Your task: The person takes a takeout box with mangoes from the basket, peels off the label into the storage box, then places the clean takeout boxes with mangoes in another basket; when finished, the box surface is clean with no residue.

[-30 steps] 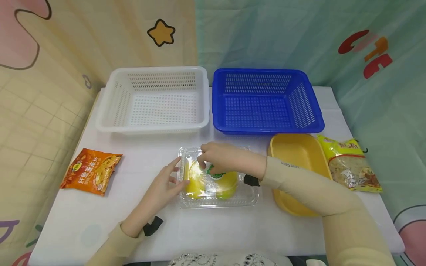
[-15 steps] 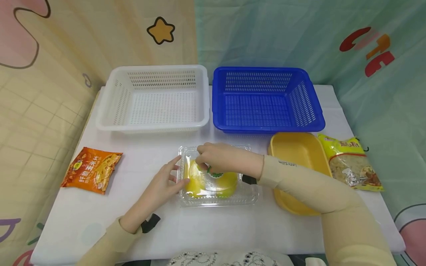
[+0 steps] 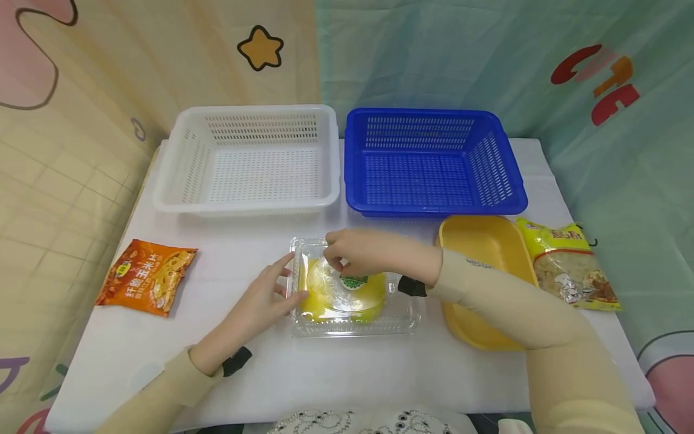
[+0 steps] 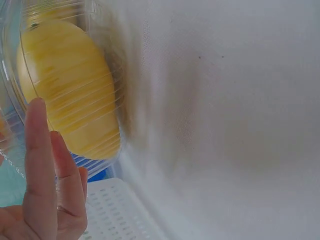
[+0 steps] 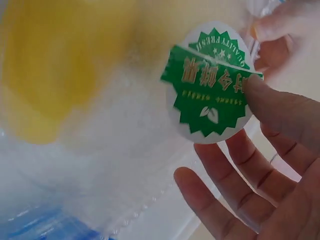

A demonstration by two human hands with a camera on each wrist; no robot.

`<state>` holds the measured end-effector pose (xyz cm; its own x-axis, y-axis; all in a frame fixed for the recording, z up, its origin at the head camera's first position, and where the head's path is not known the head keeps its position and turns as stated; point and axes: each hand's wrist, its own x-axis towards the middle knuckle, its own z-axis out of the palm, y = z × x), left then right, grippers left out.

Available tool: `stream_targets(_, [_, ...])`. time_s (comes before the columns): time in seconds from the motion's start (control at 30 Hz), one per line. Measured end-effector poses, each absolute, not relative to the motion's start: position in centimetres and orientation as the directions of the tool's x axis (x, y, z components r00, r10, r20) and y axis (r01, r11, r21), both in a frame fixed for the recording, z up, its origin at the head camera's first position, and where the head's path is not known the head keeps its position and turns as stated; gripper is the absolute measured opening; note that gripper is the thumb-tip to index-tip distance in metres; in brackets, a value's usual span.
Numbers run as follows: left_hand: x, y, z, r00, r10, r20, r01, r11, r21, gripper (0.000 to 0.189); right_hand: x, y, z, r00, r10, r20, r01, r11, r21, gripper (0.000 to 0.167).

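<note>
A clear plastic clamshell box (image 3: pixel 401 316) with yellow fruit inside, which looks like mangoes (image 4: pixel 70 90), lies mid-table in front of the person. On its lid sits a round green and white sticker (image 5: pixel 207 110). The right hand (image 3: pixel 360 253) reaches over the lid from the right. Its thumb lies on the sticker's edge in the right wrist view, with the other fingers bent below. At the box's left side, the left hand (image 3: pixel 268 295) rests with fingers extended along the wall and thumb at the lid's edge. In the left wrist view its fingers (image 4: pixel 40 165) overlap the box wall.
Behind the box stand a white basket (image 3: pixel 246 208) and a blue basket (image 3: pixel 434 211). A yellow tub (image 3: pixel 455 325) is at the right, partly under the right forearm, beside a yellow snack bag (image 3: pixel 575 265). An orange snack packet (image 3: pixel 146 277) lies far left.
The right hand has shifted slightly over the sticker, its fingers changing their bend. The left hand stays at the box's left side while its forearm has swung a little leftward.
</note>
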<state>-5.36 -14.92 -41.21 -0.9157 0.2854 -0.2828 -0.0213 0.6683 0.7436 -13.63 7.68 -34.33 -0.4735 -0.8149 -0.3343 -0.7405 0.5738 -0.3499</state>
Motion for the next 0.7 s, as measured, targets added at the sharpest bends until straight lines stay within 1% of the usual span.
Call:
stream_targets(0.07, [-5.5,-14.8,-41.3,-0.915,0.295,-0.276,-0.009,0.667,0.745,0.080,-13.6,8.6,-33.7,-0.493,-0.808,-0.323,-0.711,0.588,-0.386,0.014])
stream_targets(0.13, [-5.7,-14.7,-41.5,-0.915,0.301,-0.268,0.002,0.668,0.744,0.080,-13.5,9.7,-33.1,-0.519,-0.806,-0.285,-0.679,0.591,-0.436,0.011])
stream_targets(0.2, [-5.8,-14.6,-41.6,-0.915,0.305,-0.262,0.012,0.671,0.741,0.080,-13.4,11.2,-32.6,-0.561,-0.793,-0.238,-0.633,0.596,-0.494,0.010])
stream_targets(0.3, [-5.9,-14.5,-41.7,-0.915,0.309,-0.261,0.017,0.674,0.738,0.080,-13.1,13.8,-32.2,-0.646,-0.742,-0.180,-0.531,0.606,-0.592,0.011])
stream_targets(0.4, [-5.8,-14.6,-41.6,-0.913,0.310,-0.266,0.011,0.670,0.742,0.080,-12.7,16.8,-32.0,-0.750,-0.641,-0.163,-0.397,0.634,-0.664,0.010])
stream_targets(0.5, [-5.6,-14.7,-41.6,-0.913,0.306,-0.272,0.004,0.671,0.742,0.081,-12.2,20.2,-32.1,-0.841,-0.510,-0.183,-0.233,0.646,-0.727,0.010])
stream_targets(0.57, [-5.5,-14.8,-41.6,-0.913,0.300,-0.276,-0.002,0.672,0.740,0.082,-11.8,22.6,-32.4,-0.883,-0.413,-0.222,-0.093,0.620,-0.779,0.011])
stream_targets(0.63, [-5.5,-14.9,-41.7,-0.914,0.297,-0.277,-0.006,0.673,0.740,0.082,-11.3,24.9,-33.0,-0.902,-0.327,-0.281,0.057,0.557,-0.829,0.011])
stream_targets(0.7, [-5.5,-15.1,-41.7,-0.915,0.291,-0.279,-0.013,0.671,0.741,0.082,-10.9,26.9,-33.7,-0.898,-0.256,-0.358,0.203,0.481,-0.853,0.010])
